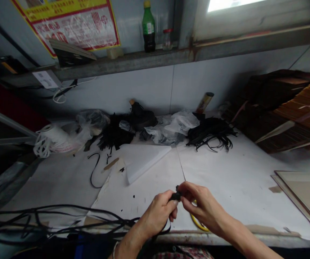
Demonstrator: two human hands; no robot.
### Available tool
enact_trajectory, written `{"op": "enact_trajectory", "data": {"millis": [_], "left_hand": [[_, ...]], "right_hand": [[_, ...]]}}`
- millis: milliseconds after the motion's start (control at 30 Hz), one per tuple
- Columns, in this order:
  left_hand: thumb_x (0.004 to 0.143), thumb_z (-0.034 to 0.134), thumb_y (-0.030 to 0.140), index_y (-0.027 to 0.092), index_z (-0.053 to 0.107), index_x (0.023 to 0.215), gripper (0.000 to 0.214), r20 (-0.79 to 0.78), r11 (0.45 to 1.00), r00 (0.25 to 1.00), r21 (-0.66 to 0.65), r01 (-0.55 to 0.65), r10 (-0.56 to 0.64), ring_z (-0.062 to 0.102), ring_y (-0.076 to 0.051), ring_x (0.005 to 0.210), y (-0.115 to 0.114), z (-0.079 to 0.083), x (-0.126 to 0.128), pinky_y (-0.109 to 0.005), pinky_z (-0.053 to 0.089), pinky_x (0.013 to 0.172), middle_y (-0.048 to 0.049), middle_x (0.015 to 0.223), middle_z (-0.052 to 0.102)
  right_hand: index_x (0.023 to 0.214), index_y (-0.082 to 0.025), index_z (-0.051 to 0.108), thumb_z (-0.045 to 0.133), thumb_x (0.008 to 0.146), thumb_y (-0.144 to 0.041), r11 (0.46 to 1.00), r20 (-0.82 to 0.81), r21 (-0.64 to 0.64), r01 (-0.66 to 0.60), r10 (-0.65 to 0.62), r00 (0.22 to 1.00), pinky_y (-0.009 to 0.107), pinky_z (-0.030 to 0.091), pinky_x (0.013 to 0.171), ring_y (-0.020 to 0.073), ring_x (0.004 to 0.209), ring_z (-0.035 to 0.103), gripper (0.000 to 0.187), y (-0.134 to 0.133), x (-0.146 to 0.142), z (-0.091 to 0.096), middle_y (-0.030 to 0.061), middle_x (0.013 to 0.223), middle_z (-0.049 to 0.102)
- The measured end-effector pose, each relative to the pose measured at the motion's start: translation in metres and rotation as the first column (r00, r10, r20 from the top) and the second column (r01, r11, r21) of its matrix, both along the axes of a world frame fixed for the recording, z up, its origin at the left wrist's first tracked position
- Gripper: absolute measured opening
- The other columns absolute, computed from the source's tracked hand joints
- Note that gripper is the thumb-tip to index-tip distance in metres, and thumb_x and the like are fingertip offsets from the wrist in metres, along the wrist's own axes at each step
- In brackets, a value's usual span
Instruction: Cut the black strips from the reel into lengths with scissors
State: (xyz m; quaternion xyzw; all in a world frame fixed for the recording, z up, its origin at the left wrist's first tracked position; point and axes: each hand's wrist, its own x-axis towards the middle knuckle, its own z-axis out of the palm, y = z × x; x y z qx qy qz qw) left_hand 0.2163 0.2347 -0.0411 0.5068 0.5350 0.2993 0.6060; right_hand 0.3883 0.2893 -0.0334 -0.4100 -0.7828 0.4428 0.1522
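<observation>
- clock directions are read from the two hands, with 12 o'clock pointing to the far wall.
- the left hand (158,210) has its thumb and fingers closed on a small black piece (174,196), just above the near edge of the table (225,169).
- the right hand (202,205) meets it from 3 o'clock, thumb and forefinger bent in at the piece's end; the fingertips are partly hidden, so i cannot tell how firmly they pinch.
- a thin black strip (168,229) hangs below the left hand; whether it joins the piece i cannot tell.
- at half past 4, a yellow loop (198,223) shows partly behind the right hand.
- near 9 o'clock, long black straps (108,212) run along the table's near edge.
- between 9 and 10, a curled black strip (91,172) lies by itself.
- between 10 and 11, a folded white sheet (141,160) lies flat.
- at 11, a black shoe (142,118) stands near the wall.
- at 12, crumpled clear plastic bags (182,122).
- at 1, a bundle of black strips (210,131), loose ends towards the hands.
- at 3, well apart, flat grey boards (303,194).
</observation>
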Motion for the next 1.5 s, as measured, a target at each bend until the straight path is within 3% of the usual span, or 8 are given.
{"op": "enact_trajectory", "data": {"millis": [300, 567, 733, 933, 1100, 1233, 1367, 1500], "left_hand": [[0.086, 0.045, 0.03, 0.014, 0.051, 0.081, 0.017, 0.158, 0.998, 0.987, -0.06, -0.033, 0.042, 0.045, -0.009, 0.053, -0.004, -0.009, -0.006, -0.021, 0.037, 0.055, 0.0024, 0.059, 0.051], [0.091, 0.042, 0.021, 0.021, 0.05, 0.125, 0.035, -0.249, 0.972, 0.965, 0.235, -0.019, 0.079, 0.06, -0.015, 0.087, -0.006, 0.007, -0.013, -0.03, 0.046, 0.084, -0.0049, 0.099, 0.063], [0.092, 0.041, 0.012, 0.023, 0.059, 0.115, 0.031, -0.421, 0.818, 0.906, 0.511, 0.265, -0.031, 0.058, -0.016, 0.1, 0.0, 0.013, -0.023, -0.028, 0.047, 0.089, -0.0064, 0.106, 0.061], [0.092, 0.038, 0.011, 0.015, 0.055, 0.106, 0.022, -0.731, 0.578, 0.678, 0.52, 0.628, -0.078, 0.06, -0.019, 0.085, 0.004, 0.014, -0.024, -0.032, 0.049, 0.079, -0.0075, 0.092, 0.063], [0.089, 0.036, 0.008, 0.014, 0.052, 0.095, 0.018, -0.843, 0.447, 0.533, 0.451, 0.773, -0.071, 0.059, -0.019, 0.071, 0.007, 0.011, -0.022, -0.031, 0.048, 0.067, -0.0056, 0.08, 0.062], [0.09, 0.032, 0.006, 0.014, 0.052, 0.089, 0.021, -0.844, 0.385, 0.535, 0.484, 0.786, -0.031, 0.057, -0.016, 0.062, 0.01, 0.002, -0.023, -0.028, 0.044, 0.059, -0.0034, 0.07, 0.059], [0.089, 0.034, 0.009, 0.015, 0.054, 0.086, 0.02, -0.781, 0.432, 0.623, 0.551, 0.714, -0.033, 0.057, -0.015, 0.061, 0.011, -0.007, -0.026, -0.027, 0.042, 0.06, -0.0034, 0.068, 0.058], [0.086, 0.041, 0.012, 0.016, 0.058, 0.085, 0.018, -0.598, 0.687, 0.798, 0.553, 0.472, -0.067, 0.055, -0.012, 0.063, 0.008, -0.007, -0.027, -0.023, 0.041, 0.062, -0.0021, 0.069, 0.059]], "right_hand": [[0.086, -0.015, 0.055, 0.048, 0.077, -0.013, 0.994, -0.004, -0.099, 0.034, -0.035, 0.999, 0.022, 0.037, 0.057, 0.0123, 0.062, 0.051, 0.011, -0.001, -0.01, -0.003, 0.0, 0.069, 0.058], [0.081, -0.015, 0.055, 0.046, 0.073, -0.009, 1.0, 0.074, -0.016, 0.026, -0.024, 0.997, 0.023, 0.034, 0.057, 0.0123, 0.06, 0.048, 0.014, 0.005, -0.012, -0.005, 0.0, 0.068, 0.056], [0.076, -0.015, 0.055, 0.046, 0.071, -0.011, 0.998, 0.067, -0.068, -0.001, 0.006, 0.998, 0.021, 0.03, 0.053, 0.0108, 0.059, 0.044, 0.011, 0.007, -0.009, 0.001, -0.0007, 0.066, 0.055], [0.073, -0.014, 0.057, 0.048, 0.065, -0.015, 0.956, 0.005, -0.291, 0.017, -0.016, 1.0, 0.019, 0.028, 0.048, 0.0093, 0.055, 0.044, 0.012, 0.011, -0.006, -0.01, -0.0012, 0.059, 0.055], [0.072, -0.013, 0.058, 0.047, 0.064, -0.019, 0.891, -0.028, -0.454, 0.013, -0.029, 0.999, 0.017, 0.032, 0.044, 0.0115, 0.052, 0.053, 0.015, 0.014, -0.004, -0.025, 0.0009, 0.055, 0.057], [0.071, -0.012, 0.058, 0.047, 0.061, -0.02, 0.86, -0.063, -0.51, 0.007, -0.046, 0.997, 0.017, 0.034, 0.044, 0.0123, 0.051, 0.054, 0.017, 0.014, -0.005, -0.028, 0.0013, 0.053, 0.057], [0.068, -0.012, 0.057, 0.046, 0.059, -0.02, 0.824, -0.108, -0.567, -0.015, -0.057, 0.992, 0.018, 0.036, 0.045, 0.0125, 0.049, 0.053, 0.016, 0.016, -0.007, -0.022, 0.0014, 0.051, 0.056], [0.071, -0.011, 0.056, 0.049, 0.061, -0.021, 0.782, -0.201, -0.618, -0.078, -0.062, 0.978, 0.019, 0.036, 0.048, 0.012, 0.051, 0.053, 0.016, 0.018, -0.005, -0.015, 0.0014, 0.053, 0.056]]}}
